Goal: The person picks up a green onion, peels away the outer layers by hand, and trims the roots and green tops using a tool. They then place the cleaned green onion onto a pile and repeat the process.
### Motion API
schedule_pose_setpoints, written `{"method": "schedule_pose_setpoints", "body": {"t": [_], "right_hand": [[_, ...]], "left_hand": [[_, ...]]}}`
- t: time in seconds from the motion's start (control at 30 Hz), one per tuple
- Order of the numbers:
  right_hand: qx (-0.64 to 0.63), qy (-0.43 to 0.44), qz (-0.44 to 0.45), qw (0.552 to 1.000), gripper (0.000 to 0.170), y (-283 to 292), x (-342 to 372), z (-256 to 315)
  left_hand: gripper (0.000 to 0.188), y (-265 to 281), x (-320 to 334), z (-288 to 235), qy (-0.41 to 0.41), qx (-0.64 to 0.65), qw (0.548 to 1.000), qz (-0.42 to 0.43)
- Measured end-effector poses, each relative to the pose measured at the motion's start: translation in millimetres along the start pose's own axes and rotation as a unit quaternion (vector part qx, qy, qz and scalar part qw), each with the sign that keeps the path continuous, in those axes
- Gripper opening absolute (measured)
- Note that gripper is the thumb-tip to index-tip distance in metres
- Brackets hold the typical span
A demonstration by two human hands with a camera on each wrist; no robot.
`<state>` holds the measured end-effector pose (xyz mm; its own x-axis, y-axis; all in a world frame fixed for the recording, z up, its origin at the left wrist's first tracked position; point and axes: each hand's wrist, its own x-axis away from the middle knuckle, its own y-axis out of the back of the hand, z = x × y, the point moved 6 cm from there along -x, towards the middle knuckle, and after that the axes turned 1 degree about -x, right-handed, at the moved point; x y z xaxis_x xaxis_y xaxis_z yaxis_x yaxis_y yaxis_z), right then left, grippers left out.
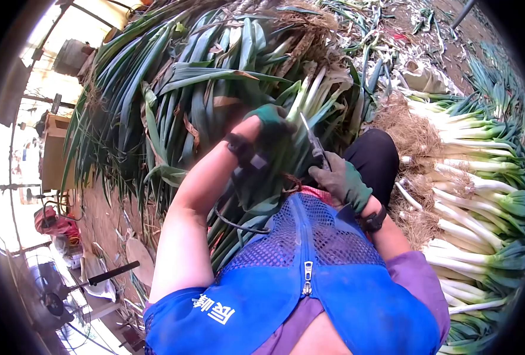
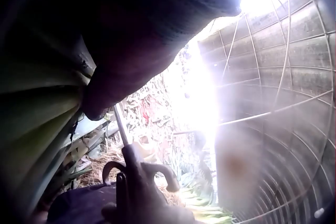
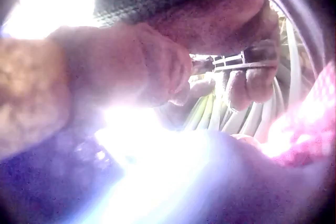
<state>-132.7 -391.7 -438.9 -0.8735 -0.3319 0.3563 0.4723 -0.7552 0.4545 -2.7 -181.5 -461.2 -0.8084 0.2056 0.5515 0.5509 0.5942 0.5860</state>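
My left hand (image 1: 269, 120), in a green glove, grips a bunch of large green onions (image 1: 274, 155) above the lap. Its curled fingers (image 2: 121, 71) look dark in the left wrist view, with broad leaves (image 2: 39, 113) beside them. White stalks (image 1: 314, 89) show just beyond this hand. My right hand (image 1: 342, 180), also gloved, holds what looks like an air blow gun (image 1: 314, 145) with a slim metal nozzle, hook and trigger. The nozzle points up toward the stalks, close to the left hand. In the right wrist view, curled fingers (image 3: 247, 88) wrap its dark handle (image 3: 261, 56).
A tall heap of untrimmed green onions (image 1: 197, 100) lies ahead and left. Cleaner white-stemmed ones (image 1: 469, 201) are laid in rows at the right, roots inward. Loose peelings (image 1: 387, 56) cover the ground ahead. A fan (image 1: 52, 296) stands at the lower left.
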Motion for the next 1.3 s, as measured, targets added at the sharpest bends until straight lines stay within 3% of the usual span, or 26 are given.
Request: {"method": "schedule_pose_setpoints", "body": {"t": [0.07,0.13,0.3,0.33,0.37,0.43,0.47,0.53,0.57,0.6,0.67,0.77,0.8,0.87,0.9,0.93,0.97,1.0,1.03,1.07,1.1,1.2,1.23,1.3], "right_hand": [[-0.091,-0.090,0.013,0.992,0.051,12,-14,15],[-0.070,-0.034,-0.044,0.996,0.049,6,-65,-24],[-0.107,-0.068,-0.040,0.991,0.045,35,-134,-26],[0.030,0.074,-0.048,0.996,0.044,35,-167,-47],[0.169,0.208,-0.094,0.959,0.042,34,-194,-69],[0.115,0.179,-0.115,0.970,0.043,46,-194,-68],[-0.062,0.031,-0.090,0.994,0.043,50,-175,-67],[-0.081,-0.029,-0.114,0.990,0.054,44,-180,-84],[-0.092,-0.058,-0.127,0.986,0.060,40,-182,-96],[-0.030,0.005,-0.132,0.991,0.069,40,-176,-82],[0.016,0.036,-0.110,0.993,0.063,36,-170,-75],[0.072,0.038,-0.067,0.994,0.054,35,-164,-66],[0.048,-0.068,-0.057,0.995,0.052,38,-160,-61],[0.095,-0.039,-0.076,0.992,0.040,46,-165,-63],[0.032,0.018,-0.085,0.996,0.038,50,-168,-56],[0.038,0.021,-0.106,0.993,0.035,58,-168,-50],[0.033,0.014,-0.113,0.993,0.033,66,-174,-54],[0.028,0.008,-0.122,0.992,0.032,72,-179,-55],[0.010,0.036,-0.141,0.989,0.029,78,-176,-40],[-0.004,0.008,-0.123,0.992,0.028,81,-177,-33],[0.007,0.035,-0.141,0.989,0.028,84,-181,-28],[0.024,0.060,-0.160,0.985,0.029,82,-186,-12],[0.028,0.059,-0.161,0.985,0.029,80,-186,-7],[0.024,0.067,-0.159,0.985,0.028,73,-191,-7]], "left_hand": [[0.061,-4,-7,4,0.018,0.005,0.997,0.068],[0.058,-6,-6,2,0.006,-0.005,0.998,0.059],[0.056,-11,-15,10,-0.014,0.020,0.999,0.048],[0.055,-11,-12,10,-0.016,0.028,0.998,0.047],[0.053,-12,-9,8,-0.017,0.036,0.998,0.046],[0.051,-11,0,4,-0.005,0.049,0.997,0.051],[0.050,-10,3,4,0.003,0.058,0.997,0.051],[0.045,-12,2,7,-0.007,0.069,0.996,0.050],[0.047,-10,-6,9,-0.027,-0.019,0.998,0.053],[0.052,-2,9,-5,-0.046,-0.056,0.996,0.043],[0.058,5,24,-17,-0.059,-0.106,0.992,0.037],[0.058,35,66,-37,-0.158,-0.106,0.981,-0.041],[0.056,52,83,-43,-0.181,-0.084,0.979,-0.050],[0.041,98,119,-43,-0.197,-0.010,0.974,-0.110],[0.036,126,137,-37,-0.190,0.019,0.967,-0.169],[0.031,147,145,-17,-0.149,0.128,0.958,-0.212],[0.024,179,158,-5,-0.110,0.109,0.950,-0.271],[0.023,206,165,16,-0.140,0.004,0.916,-0.376],[0.024,226,165,42,-0.067,0.033,0.914,-0.398],[0.025,241,165,58,-0.069,0.064,0.906,-0.413],[0.026,256,160,73,-0.027,-0.066,0.893,-0.444],[0.025,272,156,90,-0.011,-0.209,0.841,-0.499],[0.026,275,150,96,0.000,-0.195,0.859,-0.473],[0.026,282,139,125,-0.087,0.091,0.899,-0.420]]}}
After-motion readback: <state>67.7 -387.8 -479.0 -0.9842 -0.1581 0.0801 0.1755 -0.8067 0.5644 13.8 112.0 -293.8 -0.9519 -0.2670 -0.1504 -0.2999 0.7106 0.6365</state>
